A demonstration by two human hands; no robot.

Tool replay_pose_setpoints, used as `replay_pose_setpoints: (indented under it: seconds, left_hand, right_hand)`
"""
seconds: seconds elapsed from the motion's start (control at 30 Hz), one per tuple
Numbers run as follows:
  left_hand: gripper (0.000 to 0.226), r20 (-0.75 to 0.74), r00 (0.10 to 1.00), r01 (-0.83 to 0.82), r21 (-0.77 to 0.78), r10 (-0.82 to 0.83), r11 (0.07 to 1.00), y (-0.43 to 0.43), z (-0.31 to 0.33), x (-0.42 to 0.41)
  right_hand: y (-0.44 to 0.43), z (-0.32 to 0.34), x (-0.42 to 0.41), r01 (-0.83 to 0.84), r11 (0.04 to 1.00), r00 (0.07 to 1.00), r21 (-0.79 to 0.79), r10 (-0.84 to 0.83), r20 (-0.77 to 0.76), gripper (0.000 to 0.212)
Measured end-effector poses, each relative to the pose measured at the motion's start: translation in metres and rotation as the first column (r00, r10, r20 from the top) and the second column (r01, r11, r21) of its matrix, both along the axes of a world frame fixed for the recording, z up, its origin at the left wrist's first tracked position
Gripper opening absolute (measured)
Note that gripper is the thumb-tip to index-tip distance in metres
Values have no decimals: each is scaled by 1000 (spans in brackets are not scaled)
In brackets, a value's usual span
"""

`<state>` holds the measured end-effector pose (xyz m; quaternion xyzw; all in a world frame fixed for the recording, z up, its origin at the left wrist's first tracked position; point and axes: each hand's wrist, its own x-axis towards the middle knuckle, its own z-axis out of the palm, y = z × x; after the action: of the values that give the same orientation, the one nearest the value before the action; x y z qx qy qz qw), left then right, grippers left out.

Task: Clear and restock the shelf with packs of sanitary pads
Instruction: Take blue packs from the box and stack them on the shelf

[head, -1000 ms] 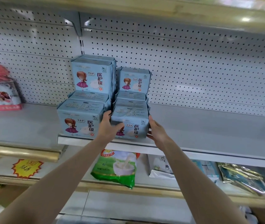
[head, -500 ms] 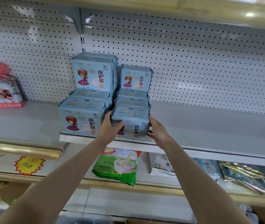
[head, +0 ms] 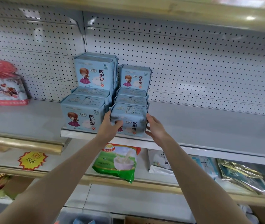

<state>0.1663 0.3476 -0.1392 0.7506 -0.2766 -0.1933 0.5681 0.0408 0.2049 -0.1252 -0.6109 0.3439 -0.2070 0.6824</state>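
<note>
Little has moved: my left hand [head: 108, 126] has slid its thumb further across the face of the small front pack [head: 131, 117]. Left to right: red snack bag [head: 5, 89] far left, well apart. The larger front pack [head: 83, 117] touches my left hand, which grips the small front pack's left side. That pack sits at the shelf [head: 209, 126] near edge, long axis left-right, between both hands. My right hand [head: 157, 128] presses its right side, fingers straight. I judge the packs behind block any push back.

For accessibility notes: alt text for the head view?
The left hand grips and the right hand presses a blue pack of sanitary pads at the front edge of the shelf. More blue packs are stacked beside and behind it.
</note>
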Motion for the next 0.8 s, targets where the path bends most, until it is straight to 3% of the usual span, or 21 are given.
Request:
replay_pose_setpoints:
  seconds: [0.23,0.37,0.57,0.7,0.8]
  left_hand:
    - [65,-15,1000,4,-14,-4,1000,8,-3,-10]
    - [64,-27,1000,2,-34,-3,999,4,6,-10]
    - [60,-49,999,14,-39,-16,999,6,9,-10]
    - [87,-21,999,33,-34,-34,999,11,0,7]
    - [71,1,1000,21,-49,-21,999,20,10,-4]
  right_hand:
    - [4,-1,-2,-22,1000,1000,-11,22,21,19]
    - [-1,5,0,-9,1000,1000,-24,9,18,34]
    - [0,5,-1,14,996,1000,-86,-16,-23,37]
    - [5,8,-2,61,991,997,-120,-66,-30,43]
    - [13,13,-7,106,980,993,-171,-111,-24,53]
